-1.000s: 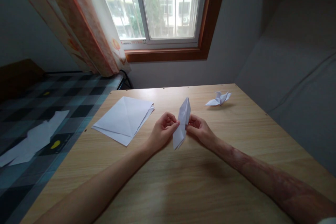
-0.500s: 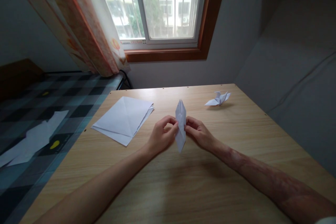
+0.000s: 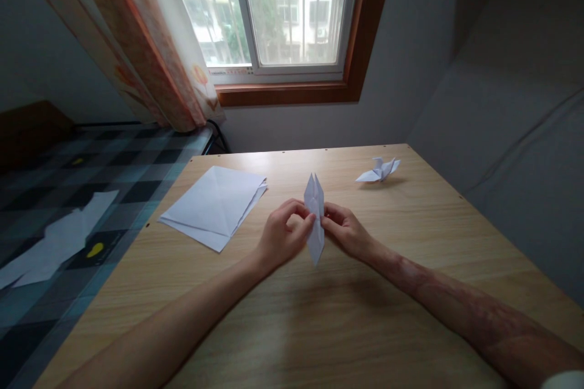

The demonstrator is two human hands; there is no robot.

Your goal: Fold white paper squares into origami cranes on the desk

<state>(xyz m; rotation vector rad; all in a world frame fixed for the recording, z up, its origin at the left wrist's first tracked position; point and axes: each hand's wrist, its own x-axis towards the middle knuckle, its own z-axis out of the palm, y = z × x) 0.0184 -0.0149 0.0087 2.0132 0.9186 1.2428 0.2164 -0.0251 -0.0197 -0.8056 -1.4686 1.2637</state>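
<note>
A narrow, pointed piece of folded white paper (image 3: pixel 314 197) stands upright over the middle of the wooden table (image 3: pixel 347 328). My left hand (image 3: pixel 285 234) pinches its left side and my right hand (image 3: pixel 344 230) pinches its right side, fingers closed on its middle. The paper's lower tip points down between my hands, just above the tabletop.
A stack of folded white sheets (image 3: pixel 214 206) lies on the table to the left. A finished white paper bird (image 3: pixel 379 171) sits at the far right. Left of the table is a checked bed cover (image 3: pixel 68 194) with white paper scraps (image 3: pixel 55 243). A curtain and a window are behind.
The folded paper was turned from a tilted, broader face to a narrow upright one, and both hands have closed in tighter on its middle.
</note>
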